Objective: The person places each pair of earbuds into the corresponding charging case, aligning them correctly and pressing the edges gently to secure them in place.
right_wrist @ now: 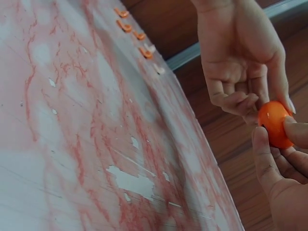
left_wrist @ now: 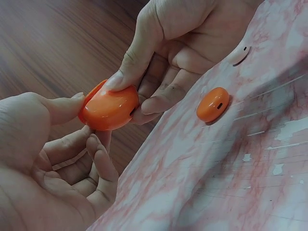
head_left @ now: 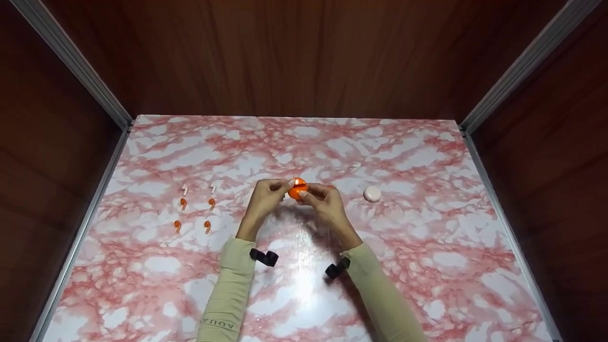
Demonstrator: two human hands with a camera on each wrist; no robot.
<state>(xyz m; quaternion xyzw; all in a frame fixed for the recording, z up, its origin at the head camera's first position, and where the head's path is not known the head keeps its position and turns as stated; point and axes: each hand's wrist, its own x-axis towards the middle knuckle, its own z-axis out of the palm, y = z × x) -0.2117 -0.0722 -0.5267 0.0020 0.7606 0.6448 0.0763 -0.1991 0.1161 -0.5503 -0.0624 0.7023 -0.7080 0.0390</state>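
Between both hands, raised above the table, is an orange earbud case (head_left: 298, 189), whose lid stands slightly apart from its base in the left wrist view. My left hand (head_left: 269, 195) pinches the lid side with thumb and fingertips. From the other side my right hand (head_left: 326, 201) grips the case, its thumb (left_wrist: 115, 81) lying on the shell. A second orange earbud case (left_wrist: 212, 104) rests on the table near the right hand; the head view mostly hides it. Farther right lies a white earbud case (head_left: 372, 194).
Left of the hands, orange earbuds (head_left: 207, 226) lie in two rows, with two white earbuds (head_left: 184, 190) behind them. The marbled table (head_left: 403, 266) has brown wooden panels (head_left: 285, 57) at its back and sides. A black wrist camera (head_left: 264, 257) sits on each sleeve.
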